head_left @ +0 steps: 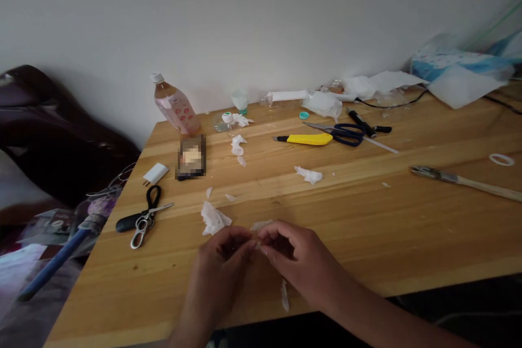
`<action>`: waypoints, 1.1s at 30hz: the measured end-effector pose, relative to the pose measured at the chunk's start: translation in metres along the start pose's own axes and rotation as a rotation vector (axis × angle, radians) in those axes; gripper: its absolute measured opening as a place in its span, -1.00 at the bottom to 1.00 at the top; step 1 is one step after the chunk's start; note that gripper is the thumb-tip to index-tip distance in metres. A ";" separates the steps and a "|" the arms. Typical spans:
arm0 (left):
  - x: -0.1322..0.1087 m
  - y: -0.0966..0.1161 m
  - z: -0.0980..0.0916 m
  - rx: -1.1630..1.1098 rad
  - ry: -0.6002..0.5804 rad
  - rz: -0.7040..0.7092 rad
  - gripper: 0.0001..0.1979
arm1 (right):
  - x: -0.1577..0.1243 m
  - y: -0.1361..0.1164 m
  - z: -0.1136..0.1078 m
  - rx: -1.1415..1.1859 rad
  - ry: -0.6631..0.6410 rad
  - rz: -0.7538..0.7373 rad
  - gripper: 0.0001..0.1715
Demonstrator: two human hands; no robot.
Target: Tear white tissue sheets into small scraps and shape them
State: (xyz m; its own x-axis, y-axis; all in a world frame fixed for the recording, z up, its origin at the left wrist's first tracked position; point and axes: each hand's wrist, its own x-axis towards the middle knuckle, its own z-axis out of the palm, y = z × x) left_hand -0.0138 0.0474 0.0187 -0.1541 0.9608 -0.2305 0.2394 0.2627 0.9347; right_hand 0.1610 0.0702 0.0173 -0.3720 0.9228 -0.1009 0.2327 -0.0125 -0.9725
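My left hand (224, 261) and my right hand (296, 255) meet over the front part of the wooden table (367, 228). Thumb and forefinger of each are pinched together, fingertips nearly touching. Something small and pale sits between them, too small to make out. Just behind the fingertips lies a translucent scrap (262, 225). A crumpled white tissue (215, 218) rests beyond my left hand, and a thin white strip (284, 296) lies below my right hand near the table's front edge.
A yellow cutter (310, 139), dark-handled scissors (348, 134) and more tissue (309, 175) lie farther back. Keys (141, 228), a white charger (155, 173) and a pink bottle (176, 106) stand or lie at left. A brush (465, 179) lies at right.
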 end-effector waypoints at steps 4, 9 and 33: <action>0.018 0.000 -0.001 0.098 -0.033 0.039 -0.87 | 0.005 0.005 0.001 -0.240 0.101 -0.068 -0.81; 0.031 0.003 -0.005 0.205 -0.051 0.082 -0.92 | 0.006 0.015 0.007 -0.408 0.170 -0.235 -0.78; 0.038 -0.009 -0.026 0.326 -0.105 0.402 -0.86 | 0.013 0.015 0.014 -0.495 0.169 -0.416 -0.80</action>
State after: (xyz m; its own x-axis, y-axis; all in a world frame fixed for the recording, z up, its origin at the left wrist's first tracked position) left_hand -0.0466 0.0794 0.0080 0.1039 0.9907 0.0877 0.5479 -0.1306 0.8263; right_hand 0.1473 0.0765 -0.0013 -0.3837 0.8605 0.3353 0.5002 0.4988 -0.7078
